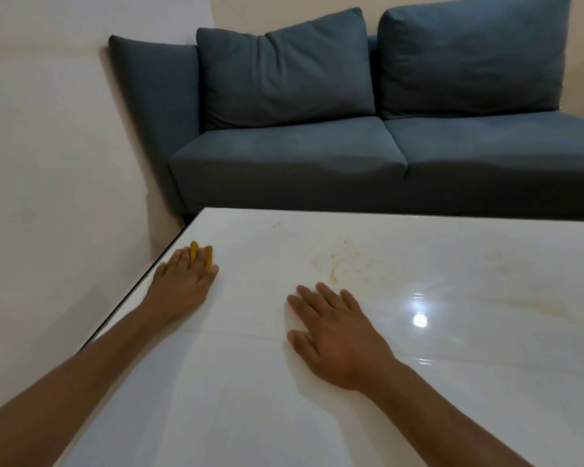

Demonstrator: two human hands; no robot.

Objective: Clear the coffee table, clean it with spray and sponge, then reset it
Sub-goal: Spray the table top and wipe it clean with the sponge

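Head view, glossy pale worktop (250,382) as landmark. The sponge (201,255) is mostly hidden: only yellow strips show between and past the fingers (182,259) of the left hand (182,281), so its full outline and thickness cannot be made out. The worktop's right and near edges are cut off by the frame, and both forearms leave the frame at the bottom. A bright light reflection (419,320) on the worktop's right half washes out the surface there.

Beyond the worktop's far edge stands a blue-grey sofa (317,156), with two back cushions, its right end cut off. A pale wall (48,129) lies to the left of the worktop. A faint brownish stain (338,264) marks the worktop near its middle, between the far edge and the right hand (334,335); fainter yellowish streaks lie toward the worktop's right side.

The left hand presses palm-down on the sponge at the worktop's far-left corner, just beside the left edge, its fingers slightly spread and laid over the sponge, thumb tip touching the surface. The right hand lies flat on the worktop near its middle, well apart from the sponge, fingers extended and slightly spread, holding nothing.
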